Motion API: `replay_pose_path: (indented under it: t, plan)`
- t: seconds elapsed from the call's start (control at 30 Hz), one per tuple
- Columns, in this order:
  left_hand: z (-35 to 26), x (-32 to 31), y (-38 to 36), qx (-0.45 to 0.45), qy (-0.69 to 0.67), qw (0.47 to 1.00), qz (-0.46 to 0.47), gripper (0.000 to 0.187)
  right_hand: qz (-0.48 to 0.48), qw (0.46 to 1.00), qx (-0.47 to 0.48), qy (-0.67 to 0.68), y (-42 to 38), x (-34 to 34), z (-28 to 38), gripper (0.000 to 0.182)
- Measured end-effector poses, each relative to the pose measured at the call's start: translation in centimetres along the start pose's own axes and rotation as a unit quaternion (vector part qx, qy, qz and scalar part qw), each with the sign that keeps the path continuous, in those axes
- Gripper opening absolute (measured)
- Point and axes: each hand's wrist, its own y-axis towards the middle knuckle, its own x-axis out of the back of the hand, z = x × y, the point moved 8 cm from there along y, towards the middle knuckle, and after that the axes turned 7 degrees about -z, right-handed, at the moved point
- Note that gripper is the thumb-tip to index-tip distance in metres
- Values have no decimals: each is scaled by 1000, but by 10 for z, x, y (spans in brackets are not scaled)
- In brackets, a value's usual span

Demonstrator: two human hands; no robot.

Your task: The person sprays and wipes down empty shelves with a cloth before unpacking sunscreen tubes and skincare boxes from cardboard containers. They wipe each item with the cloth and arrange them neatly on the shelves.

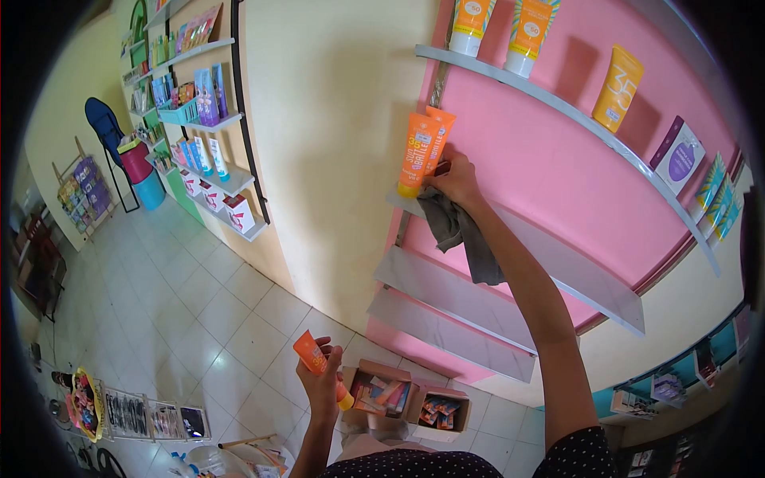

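Low in front of me, my left hand (320,374) is wrapped round an orange tube (311,354) with a yellow cap, held tilted. My right hand (454,182) reaches up to the pink wall unit and grips a dark grey cloth (458,227), which hangs down below the shelf. Its fingers are right by two orange sunscreen tubes standing at the shelf's left end, a front tube (416,155) and a rear tube (441,131) partly hidden behind it. Both stand caps down on the grey shelf (558,255).
Above, a shelf (550,92) holds sunscreen tubes and a purple-white box (677,155). Lower down are marbled shelves (454,299). On the tiled floor stand two cardboard boxes, one (362,370) beside another (458,430), holding packages. Stocked shelves (215,127) line the left wall.
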Motion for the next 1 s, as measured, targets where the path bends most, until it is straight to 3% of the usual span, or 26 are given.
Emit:
replay_pose_path:
  t: [0.2,0.27,0.33,0.37,0.4,0.47,0.5,0.57,0.63,0.7,0.77,0.8,0.87,0.9,0.93,0.97,1.0]
  plan:
    - [2,4,1,10,-14,1000,3,30,4,1000,8,-29,-3,8,-2,37]
    - [5,6,2,28,-31,999,25,31,-21,992,65,108,-9,28,1,34]
    - [8,7,3,47,-55,996,43,33,-48,987,-77,136,-40,66,3,31]
    - [15,1,1,102,-131,983,80,37,-52,967,-150,198,-59,83,5,36]
    - [20,-6,-2,156,-205,959,117,41,-65,903,-212,367,-88,97,19,30]
    - [22,-22,-6,175,-229,948,137,44,-10,851,-152,503,-119,115,30,30]
    - [22,-34,-11,191,-251,935,162,47,-40,813,-181,552,-138,120,29,25]
    - [21,-56,-17,191,-223,938,182,45,9,767,-242,594,-173,109,15,24]
    - [6,-89,-35,180,-207,923,271,45,-7,768,-268,582,-204,105,19,43]
    - [2,-114,-47,123,-190,915,334,46,9,738,-299,605,-226,101,21,42]
    - [1,-131,-62,133,-177,919,326,48,-4,673,-391,628,-250,92,8,39]
    - [1,-136,-69,132,-167,926,311,50,-13,673,-393,627,-258,88,12,39]
    - [12,-145,-79,125,-146,929,317,53,-120,804,-299,500,-269,93,23,35]
    - [15,-149,-83,110,-127,933,317,57,-114,899,-231,354,-277,90,30,36]
    - [16,-154,-94,159,-143,924,317,61,-64,957,-156,237,-287,78,45,35]
    - [19,-156,-95,161,-139,923,320,61,-81,989,-32,122,-293,76,70,33]
    - [19,-159,-95,160,-171,912,338,61,-68,992,10,102,-300,74,73,32]
